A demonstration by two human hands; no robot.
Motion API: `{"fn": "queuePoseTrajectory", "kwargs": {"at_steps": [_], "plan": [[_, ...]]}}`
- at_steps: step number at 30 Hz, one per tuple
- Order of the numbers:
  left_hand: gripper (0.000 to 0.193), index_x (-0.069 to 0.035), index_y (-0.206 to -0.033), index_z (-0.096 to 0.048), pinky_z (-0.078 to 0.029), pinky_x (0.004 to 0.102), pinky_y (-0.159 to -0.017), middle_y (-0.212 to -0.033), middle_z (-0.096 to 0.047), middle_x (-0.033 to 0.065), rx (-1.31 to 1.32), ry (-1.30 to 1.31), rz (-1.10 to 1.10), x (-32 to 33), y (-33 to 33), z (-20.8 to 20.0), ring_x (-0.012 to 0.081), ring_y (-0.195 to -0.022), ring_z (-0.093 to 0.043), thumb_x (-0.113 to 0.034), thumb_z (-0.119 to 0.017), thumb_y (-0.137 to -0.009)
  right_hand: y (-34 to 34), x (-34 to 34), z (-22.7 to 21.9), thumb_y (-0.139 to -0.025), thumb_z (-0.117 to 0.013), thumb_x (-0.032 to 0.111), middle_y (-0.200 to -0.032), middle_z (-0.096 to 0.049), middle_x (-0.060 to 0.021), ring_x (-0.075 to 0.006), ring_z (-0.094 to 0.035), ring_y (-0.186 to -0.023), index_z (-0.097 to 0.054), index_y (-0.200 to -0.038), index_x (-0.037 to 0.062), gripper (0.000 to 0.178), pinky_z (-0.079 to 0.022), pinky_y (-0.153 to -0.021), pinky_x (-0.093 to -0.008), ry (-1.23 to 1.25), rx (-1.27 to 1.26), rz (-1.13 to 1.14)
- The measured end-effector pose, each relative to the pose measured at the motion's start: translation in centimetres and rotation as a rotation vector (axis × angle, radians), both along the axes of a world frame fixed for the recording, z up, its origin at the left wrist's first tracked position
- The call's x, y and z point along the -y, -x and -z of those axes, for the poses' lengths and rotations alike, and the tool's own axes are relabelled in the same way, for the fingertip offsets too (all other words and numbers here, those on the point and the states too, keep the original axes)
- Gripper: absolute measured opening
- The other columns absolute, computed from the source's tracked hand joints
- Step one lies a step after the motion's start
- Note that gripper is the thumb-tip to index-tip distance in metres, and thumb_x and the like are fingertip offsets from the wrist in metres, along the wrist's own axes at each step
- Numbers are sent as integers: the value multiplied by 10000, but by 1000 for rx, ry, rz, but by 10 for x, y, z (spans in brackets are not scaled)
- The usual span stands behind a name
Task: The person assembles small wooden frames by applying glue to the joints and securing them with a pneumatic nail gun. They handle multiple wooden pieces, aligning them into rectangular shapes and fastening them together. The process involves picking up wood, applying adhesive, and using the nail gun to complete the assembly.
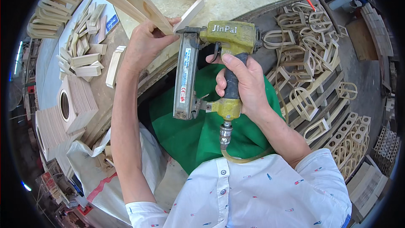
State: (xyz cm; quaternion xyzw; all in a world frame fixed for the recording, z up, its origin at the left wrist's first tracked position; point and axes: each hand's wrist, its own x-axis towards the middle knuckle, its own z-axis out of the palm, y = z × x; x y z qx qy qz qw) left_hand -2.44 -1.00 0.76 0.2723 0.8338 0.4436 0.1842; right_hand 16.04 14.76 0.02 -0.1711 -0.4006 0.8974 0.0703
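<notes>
the right hand (247, 80) grips the nail gun (232, 36); the left hand (147, 42) pinches a wooden frame (156, 12) at the gun's nose, its corner seemingly mid-joining. bent frames (304, 101) right of the gun look assembled; slats (86, 60) left of it lie loose.

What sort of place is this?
Probably a woodworking shop: the right hand grips a yellowish nail gun with a hose attached, short wood strips lie heaped at the left, and arched wooden frames are piled at the right.
</notes>
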Motion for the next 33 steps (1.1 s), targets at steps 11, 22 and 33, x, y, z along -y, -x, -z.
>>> {"fn": "queuePoseTrajectory", "kwargs": {"at_steps": [11,22,33], "plan": [[201,-8,-971,-647,-468,263,-890,-1147,-660,43,9,-7,-10,0,-2,-1,103,-977,-585,-3,-713,-781,-1,-1,3,-956,-541,161,-1078,-606,-183,-103,-518,-580,-473,-1174,-44,307,-476,-478,-261,-19,11,-42],[194,-8,-959,-651,-466,284,-913,-1149,-663,56,19,-17,8,0,-1,-4,120,-1021,-591,-5,-720,-778,-2,-3,4,-957,-551,182,-813,-618,-99,-110,-545,-523,-568,-993,-49,234,-475,-459,-264,-34,40,-27],[221,-19,-982,-635,-458,281,-921,-1188,-651,59,72,-24,34,2,1,-4,120,-1023,-586,19,-713,-778,-1,-1,7,-950,-556,159,-1046,-610,-174,-106,-526,-580,-493,-1143,-44,287,-473,-473,-266,-23,14,-28]]}}
